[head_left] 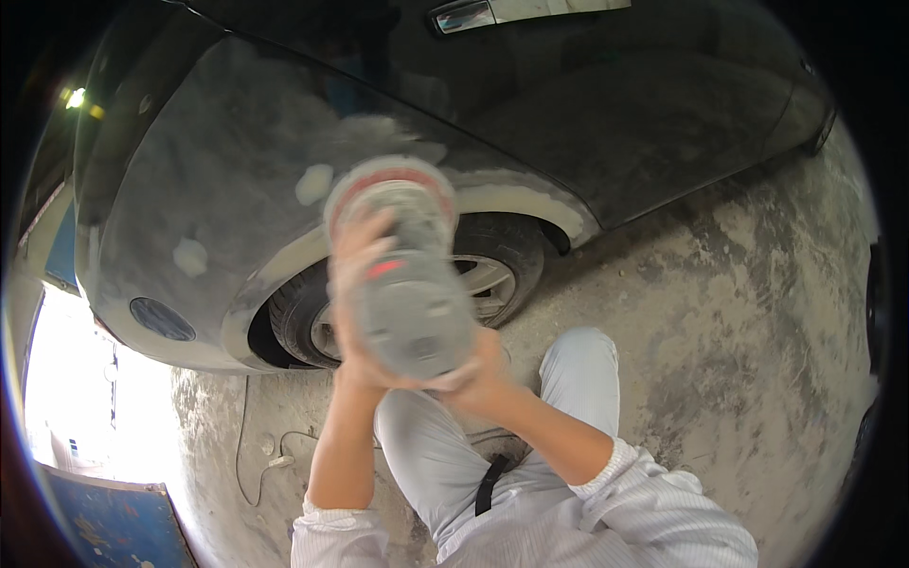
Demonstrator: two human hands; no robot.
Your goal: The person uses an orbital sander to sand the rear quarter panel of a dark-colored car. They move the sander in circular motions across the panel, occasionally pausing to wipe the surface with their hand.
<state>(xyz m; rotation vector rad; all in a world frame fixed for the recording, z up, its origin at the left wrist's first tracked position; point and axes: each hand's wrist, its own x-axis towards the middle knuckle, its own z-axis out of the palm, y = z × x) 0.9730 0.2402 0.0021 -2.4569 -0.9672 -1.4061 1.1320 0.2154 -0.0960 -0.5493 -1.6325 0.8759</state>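
Between both hands is a grey electric sander (417, 317) with a red mark and a round, red-ringed pad, blurred by motion. My left hand (352, 293) wraps its left side, fingers over the neck. My right hand (478, 369) grips the rear end from below right. The pad is in front of the dark car's fender (256, 142), just above the wheel arch (516, 197); whether it touches the paint I cannot tell. Pale filler patches (314, 184) and dull sanded areas mark the panel. Partly hidden behind the sander is the wheel (488, 284).
My legs (579, 374) are bent below the sander. A thin cable (244, 445) with a pale connector (281, 462) lies on the stained concrete floor (720, 350). A worn blue panel (114, 516) stands at lower left. The car door (615, 114) spans the upper right.
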